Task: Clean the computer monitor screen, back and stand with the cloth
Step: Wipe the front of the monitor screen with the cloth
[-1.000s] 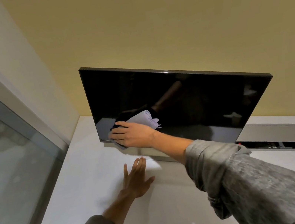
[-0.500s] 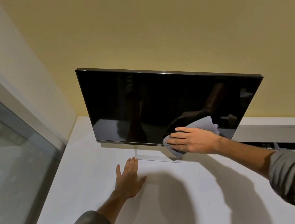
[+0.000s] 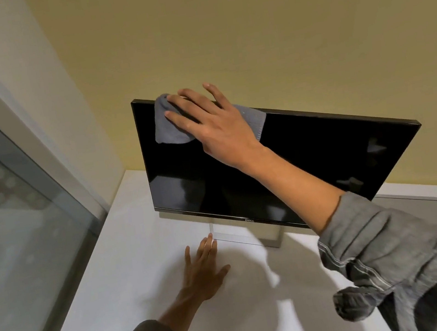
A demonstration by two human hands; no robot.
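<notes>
While my right hand [image 3: 216,125] presses one grey cloth [image 3: 167,127] flat against the upper left corner of the one monitor [image 3: 311,155], my fingers [image 3: 189,118] lie straight and spread, two of them reaching over the top edge. The cloth shows on both sides of my palm and folds over that edge beside my fingertips. Below my wrist, on the bottom bezel, I can read one logo [image 3: 249,220]: DELL. One square stand [image 3: 273,238] sits under it. My left hand [image 3: 204,271] rests flat on the white desk [image 3: 120,311], fingers straight and close together, their tips just touching the stand's front corner. Right of my forearm lies one grey cable hatch [image 3: 433,213], its lid open.
</notes>
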